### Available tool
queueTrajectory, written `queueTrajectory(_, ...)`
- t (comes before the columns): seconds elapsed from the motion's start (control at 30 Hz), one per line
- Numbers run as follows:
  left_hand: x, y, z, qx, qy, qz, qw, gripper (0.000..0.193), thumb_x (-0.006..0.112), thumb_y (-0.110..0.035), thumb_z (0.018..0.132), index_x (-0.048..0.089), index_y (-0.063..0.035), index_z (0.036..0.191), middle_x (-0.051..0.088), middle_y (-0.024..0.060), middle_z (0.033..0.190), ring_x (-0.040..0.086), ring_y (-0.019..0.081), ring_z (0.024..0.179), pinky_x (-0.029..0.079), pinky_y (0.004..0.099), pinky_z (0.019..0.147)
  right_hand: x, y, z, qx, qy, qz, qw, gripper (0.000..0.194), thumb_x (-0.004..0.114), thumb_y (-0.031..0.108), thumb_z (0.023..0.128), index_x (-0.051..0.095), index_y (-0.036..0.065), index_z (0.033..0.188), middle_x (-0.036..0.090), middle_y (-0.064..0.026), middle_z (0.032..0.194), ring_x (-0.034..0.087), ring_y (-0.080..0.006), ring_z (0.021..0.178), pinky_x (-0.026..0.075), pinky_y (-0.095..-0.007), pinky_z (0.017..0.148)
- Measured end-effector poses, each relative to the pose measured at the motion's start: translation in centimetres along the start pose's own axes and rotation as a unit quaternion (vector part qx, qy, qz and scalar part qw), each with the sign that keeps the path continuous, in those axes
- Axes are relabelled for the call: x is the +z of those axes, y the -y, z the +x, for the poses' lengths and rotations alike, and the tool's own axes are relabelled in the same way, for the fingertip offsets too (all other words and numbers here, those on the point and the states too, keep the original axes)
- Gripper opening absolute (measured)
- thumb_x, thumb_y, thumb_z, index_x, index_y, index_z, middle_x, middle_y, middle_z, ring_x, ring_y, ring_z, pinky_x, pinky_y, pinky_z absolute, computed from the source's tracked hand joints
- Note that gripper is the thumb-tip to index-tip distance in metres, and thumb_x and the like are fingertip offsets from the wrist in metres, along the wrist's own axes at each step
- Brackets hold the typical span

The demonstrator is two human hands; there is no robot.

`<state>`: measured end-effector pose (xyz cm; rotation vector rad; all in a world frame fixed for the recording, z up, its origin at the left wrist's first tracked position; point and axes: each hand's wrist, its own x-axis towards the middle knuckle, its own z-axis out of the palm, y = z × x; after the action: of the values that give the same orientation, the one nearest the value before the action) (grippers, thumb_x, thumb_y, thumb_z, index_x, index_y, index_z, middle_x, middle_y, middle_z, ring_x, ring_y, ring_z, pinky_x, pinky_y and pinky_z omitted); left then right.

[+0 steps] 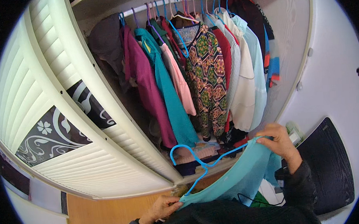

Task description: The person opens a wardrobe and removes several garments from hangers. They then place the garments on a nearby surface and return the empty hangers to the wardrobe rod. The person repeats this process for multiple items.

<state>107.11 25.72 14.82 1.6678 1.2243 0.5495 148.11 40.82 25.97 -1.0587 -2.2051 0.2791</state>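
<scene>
A light turquoise garment [233,179] is stretched between my two hands, low in front of me. A blue hanger [205,164] sits in its neck opening, with its hook pointing up and to the left. My left hand [161,208] pinches the garment's edge at the hanger's lower end. Up and to the right, my right hand [275,141] grips the garment's other shoulder at the hanger's far end. Behind them, a patterned blouse [209,76] hangs among several other garments on a closet rail [160,3]. An empty blue hanger [179,35] hangs in front of the blouse.
White louvred closet doors [105,165] with dark floral panels stand at the left. Folded clothes [197,154] lie at the bottom of the closet. A black chair back or panel [327,167] is near my right arm. A wooden floor [102,218] shows at the lower left.
</scene>
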Motion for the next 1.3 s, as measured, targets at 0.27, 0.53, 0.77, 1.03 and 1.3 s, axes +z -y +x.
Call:
queueTrajectory(0.27, 0.6, 0.3, 0.2, 0.017, -0.045, -0.057, 0.997, 0.024, 0.050, -0.017, 0.094, 0.063, 0.0026, 0.099, 0.059, -0.0008, 0.075, 0.050, 0.0080, 0.069, 0.044, 0.0257, 0.062, 4.8, -0.6, 2.2, -0.097, 0.004, 0.073, 0.993, 0.016, 0.070, 0.021, 0.075, 0.071, 0.014, 0.089, 0.056, -0.0060, 0.073, 0.054, -0.0245, 0.072, 0.042, -0.0369, 0.066)
queueTrajectory(0.53, 0.2, 0.7, 1.0, -0.011, -0.116, -0.039, 0.992, 0.027, 0.049, -0.022, 0.095, 0.061, 0.0021, 0.093, 0.054, -0.0011, 0.071, 0.046, 0.0064, 0.067, 0.041, 0.0247, 0.058, 9.5, -0.5, 3.9, -0.123, 0.036, 0.044, 0.991, 0.023, 0.066, 0.032, 0.077, 0.071, 0.021, 0.096, 0.052, -0.0038, 0.075, 0.051, -0.0219, 0.078, 0.034, -0.0377, 0.073)
queueTrajectory(0.77, 0.7, -1.2, 2.3, -0.084, -0.122, -0.043, 0.988, 0.027, 0.049, -0.023, 0.095, 0.058, -0.0010, 0.084, 0.046, -0.0039, 0.059, 0.039, 0.0042, 0.053, 0.034, 0.0239, 0.045, 15.1, 0.1, 1.2, -0.075, -0.059, -0.026, 0.995, 0.028, 0.063, 0.026, 0.074, 0.066, 0.015, 0.100, 0.053, -0.0087, 0.091, 0.052, -0.0265, 0.091, 0.029, -0.0476, 0.092)
queueTrajectory(1.03, 0.4, -1.3, 1.9, -0.154, -0.081, -0.043, 0.984, 0.024, 0.056, -0.023, 0.092, 0.060, 0.0001, 0.085, 0.048, 0.0004, 0.056, 0.043, 0.0078, 0.049, 0.036, 0.0288, 0.043, 18.7, -5.9, -1.8, 0.204, -0.058, 0.147, 0.966, 0.035, 0.046, 0.007, 0.081, 0.058, 0.000, 0.113, 0.061, -0.0211, 0.105, 0.060, -0.0357, 0.091, 0.047, -0.0380, 0.082)
queueTrajectory(1.3, -0.7, 2.1, 0.9, -0.018, -0.128, 0.073, 0.989, 0.022, 0.061, -0.022, 0.088, 0.062, 0.0002, 0.087, 0.056, 0.0118, 0.060, 0.051, 0.0154, 0.051, 0.043, 0.0315, 0.049, 16.7, -6.9, -3.9, 0.315, 0.026, 0.677, 0.665, 0.029, 0.040, 0.003, 0.093, 0.055, -0.009, 0.114, 0.065, -0.0142, 0.101, 0.064, -0.0237, 0.087, 0.053, -0.0357, 0.076)
